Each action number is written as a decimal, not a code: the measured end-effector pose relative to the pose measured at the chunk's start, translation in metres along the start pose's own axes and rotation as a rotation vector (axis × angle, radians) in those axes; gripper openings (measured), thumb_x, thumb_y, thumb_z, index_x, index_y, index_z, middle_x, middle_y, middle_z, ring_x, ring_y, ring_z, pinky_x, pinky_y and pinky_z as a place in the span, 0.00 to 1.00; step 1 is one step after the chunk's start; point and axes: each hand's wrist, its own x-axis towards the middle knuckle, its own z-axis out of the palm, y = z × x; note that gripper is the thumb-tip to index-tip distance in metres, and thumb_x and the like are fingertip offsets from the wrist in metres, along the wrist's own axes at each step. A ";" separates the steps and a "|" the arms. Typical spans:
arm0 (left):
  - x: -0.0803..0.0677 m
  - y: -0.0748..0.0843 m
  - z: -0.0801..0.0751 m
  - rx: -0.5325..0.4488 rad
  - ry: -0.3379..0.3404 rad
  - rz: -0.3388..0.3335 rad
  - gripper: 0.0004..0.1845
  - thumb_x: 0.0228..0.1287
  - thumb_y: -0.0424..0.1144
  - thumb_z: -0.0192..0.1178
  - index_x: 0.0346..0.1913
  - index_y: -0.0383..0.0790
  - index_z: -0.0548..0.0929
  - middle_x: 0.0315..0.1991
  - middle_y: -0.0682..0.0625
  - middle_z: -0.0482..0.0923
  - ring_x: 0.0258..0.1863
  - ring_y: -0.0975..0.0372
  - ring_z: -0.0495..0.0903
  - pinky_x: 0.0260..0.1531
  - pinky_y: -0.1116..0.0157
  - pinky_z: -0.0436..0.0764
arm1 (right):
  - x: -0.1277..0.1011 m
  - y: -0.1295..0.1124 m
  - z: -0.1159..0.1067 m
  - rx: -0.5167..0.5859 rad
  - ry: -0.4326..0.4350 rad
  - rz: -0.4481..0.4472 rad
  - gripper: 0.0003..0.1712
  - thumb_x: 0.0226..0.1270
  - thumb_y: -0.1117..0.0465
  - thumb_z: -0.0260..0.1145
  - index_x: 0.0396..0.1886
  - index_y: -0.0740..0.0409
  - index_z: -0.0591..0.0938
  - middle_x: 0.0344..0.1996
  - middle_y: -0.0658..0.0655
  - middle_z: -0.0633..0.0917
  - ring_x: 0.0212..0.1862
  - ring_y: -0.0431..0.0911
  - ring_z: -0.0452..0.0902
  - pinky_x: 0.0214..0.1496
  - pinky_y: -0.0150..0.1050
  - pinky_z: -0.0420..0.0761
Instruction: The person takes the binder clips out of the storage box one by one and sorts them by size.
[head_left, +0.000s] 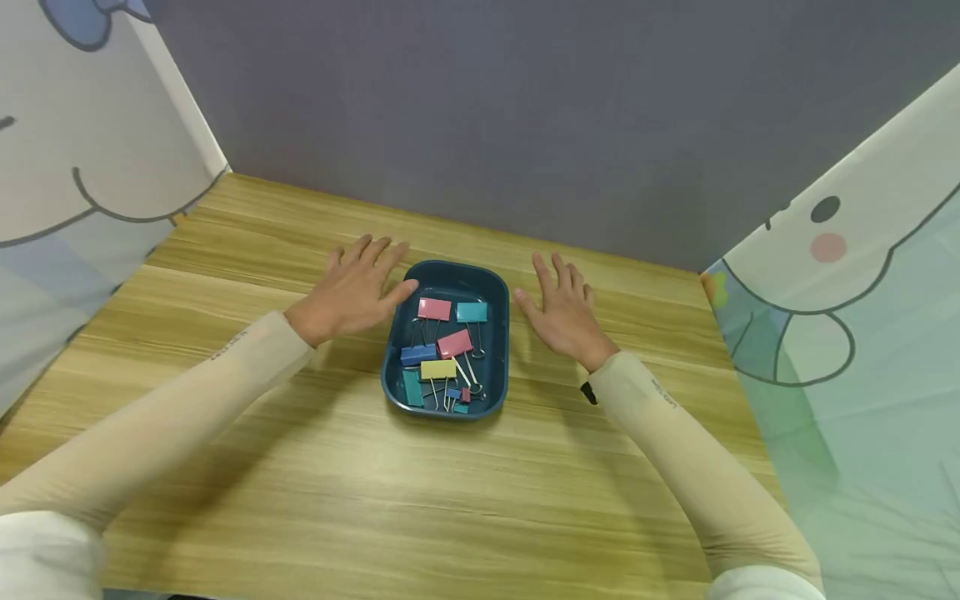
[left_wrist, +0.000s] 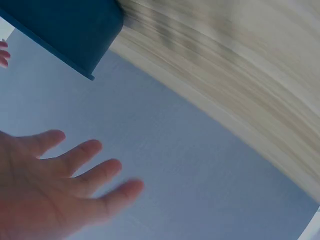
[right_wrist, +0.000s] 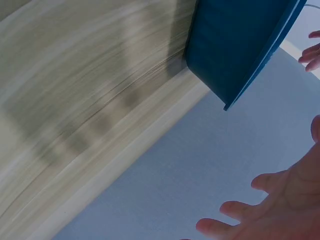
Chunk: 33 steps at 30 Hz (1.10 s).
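Beige arm sleeves (head_left: 187, 400), small dark print.

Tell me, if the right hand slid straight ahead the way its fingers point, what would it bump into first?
Probably nothing on the table: the right hand lies beside the blue tray, fingers pointing past it over bare wooden table toward the grey back wall, though depth is hard to judge.

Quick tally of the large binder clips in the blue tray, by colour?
In the tray, large binder clips:
Pink: 2
Light blue: 1
Dark blue: 1
Yellow: 1
Teal: 1
Total: 6, not counting a few tiny clips too small to tally.
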 end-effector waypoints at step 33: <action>-0.010 -0.011 0.005 -0.279 -0.041 -0.119 0.15 0.69 0.42 0.51 0.48 0.32 0.75 0.32 0.44 0.74 0.26 0.55 0.73 0.24 0.61 0.74 | -0.017 0.005 0.014 0.245 0.141 -0.074 0.36 0.71 0.43 0.53 0.72 0.55 0.59 0.60 0.62 0.66 0.60 0.54 0.60 0.59 0.52 0.66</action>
